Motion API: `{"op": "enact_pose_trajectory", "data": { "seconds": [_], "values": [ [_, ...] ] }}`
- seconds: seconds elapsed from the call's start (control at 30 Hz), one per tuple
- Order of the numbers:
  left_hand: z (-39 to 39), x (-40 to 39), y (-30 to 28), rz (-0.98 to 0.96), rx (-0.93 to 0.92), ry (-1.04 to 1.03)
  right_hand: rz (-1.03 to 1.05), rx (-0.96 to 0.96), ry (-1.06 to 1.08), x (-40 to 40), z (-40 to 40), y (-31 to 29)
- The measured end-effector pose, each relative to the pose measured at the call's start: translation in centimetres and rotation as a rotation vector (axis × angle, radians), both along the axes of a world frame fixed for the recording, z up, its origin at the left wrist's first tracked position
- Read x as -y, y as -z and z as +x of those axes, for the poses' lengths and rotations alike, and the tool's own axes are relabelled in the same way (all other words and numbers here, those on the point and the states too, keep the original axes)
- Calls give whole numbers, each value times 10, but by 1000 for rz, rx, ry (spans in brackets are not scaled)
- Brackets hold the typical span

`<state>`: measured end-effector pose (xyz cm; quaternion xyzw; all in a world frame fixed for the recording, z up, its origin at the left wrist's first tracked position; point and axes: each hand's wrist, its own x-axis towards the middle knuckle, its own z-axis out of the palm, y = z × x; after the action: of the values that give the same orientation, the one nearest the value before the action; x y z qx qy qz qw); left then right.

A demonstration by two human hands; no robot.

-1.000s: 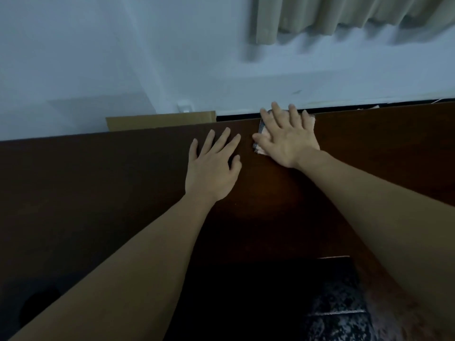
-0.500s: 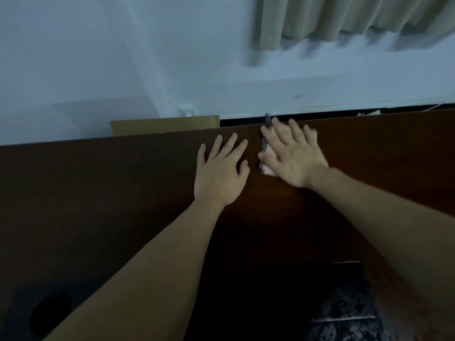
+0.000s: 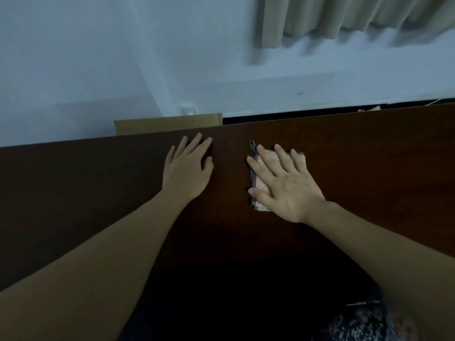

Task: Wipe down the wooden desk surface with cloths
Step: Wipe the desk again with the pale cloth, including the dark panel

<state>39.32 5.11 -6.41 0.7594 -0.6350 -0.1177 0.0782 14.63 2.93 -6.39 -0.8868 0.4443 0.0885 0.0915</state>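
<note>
On the dark wooden desk (image 3: 369,156), right hand (image 3: 285,188) flat, grip open on cloth (image 3: 261,173); left hand (image 3: 188,169) likewise open, palm down.

Dark smooth wooden desk (image 3: 369,168), faint sheen, pale nubbly woven cloth (image 3: 262,190), matt cardboard (image 3: 167,124)

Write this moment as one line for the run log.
step: wiping | right hand: flat, pressing cloth | left hand: flat on desk, no cloth
</note>
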Motion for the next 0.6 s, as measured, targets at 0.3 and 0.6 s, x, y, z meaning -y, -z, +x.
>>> {"op": "enact_pose_trajectory", "data": {
  "seconds": [0.3,0.6],
  "values": [
    [9,-7,12,-47,34,35,-51,-5,173,102,56,4],
    [10,-8,8,-37,0,57,43,6,-99,-26,28,-9]
  ]
}}
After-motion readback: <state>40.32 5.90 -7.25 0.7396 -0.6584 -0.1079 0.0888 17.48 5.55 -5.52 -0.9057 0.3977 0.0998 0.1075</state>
